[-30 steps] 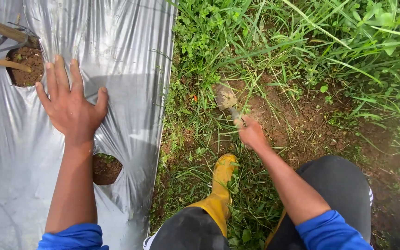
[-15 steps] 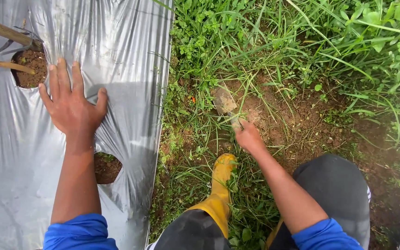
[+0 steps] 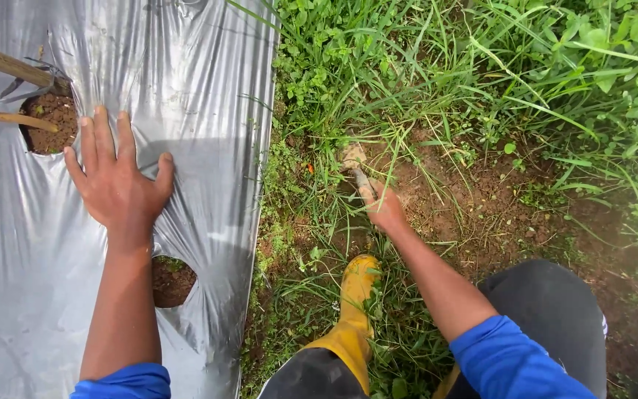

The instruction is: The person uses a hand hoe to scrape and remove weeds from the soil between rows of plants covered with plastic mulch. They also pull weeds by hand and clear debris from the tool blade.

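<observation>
The left hand (image 3: 116,181) lies flat with fingers spread on the silver plastic mulch sheet (image 3: 201,81), its grip wide and holding nothing. At about 11 o'clock from it a round planting hole (image 3: 47,122) shows brown soil, with two wooden sticks (image 3: 5,63) reaching in from the left edge. At about 5 o'clock, just past the wrist, a second planting hole (image 3: 171,279) opens in the sheet.

The right hand (image 3: 387,210) is closed around the handle of a small trowel (image 3: 356,164), whose soil-caked blade points toward 11 o'clock and sits in the bare soil patch (image 3: 474,199) among long grass (image 3: 422,66). The trowel lies just right of the sheet's edge. At 6 o'clock from that hand a yellow rubber boot (image 3: 354,303) stands in the grass, and both forearms end in blue sleeves (image 3: 507,362).
</observation>
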